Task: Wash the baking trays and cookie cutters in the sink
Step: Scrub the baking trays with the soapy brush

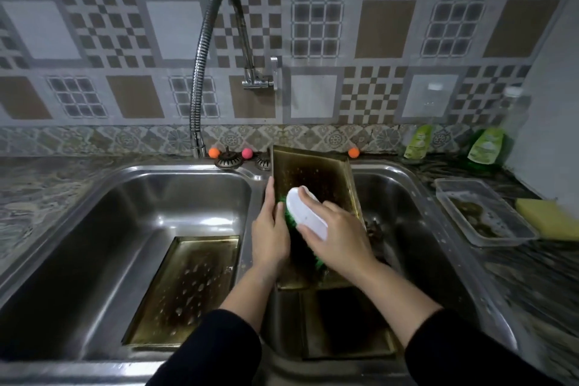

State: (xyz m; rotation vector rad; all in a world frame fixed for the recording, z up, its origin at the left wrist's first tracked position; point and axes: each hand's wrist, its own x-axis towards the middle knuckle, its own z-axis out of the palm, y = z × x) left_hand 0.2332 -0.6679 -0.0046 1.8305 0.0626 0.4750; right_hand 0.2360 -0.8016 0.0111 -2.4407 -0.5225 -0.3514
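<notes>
Your left hand (268, 229) grips the left edge of the tilted baking tray (316, 178) over the right basin, fingers curled round its rim; your right hand (336, 236) clamps the scrub brush (308, 213) against it. A second tray (185, 288) lies in the left basin

one dark, greasy baking tray (316, 172) is propped tilted over the right sink basin (404, 197). a second tray (188, 291), wet, is laid flat in the left basin (125, 213).
</notes>
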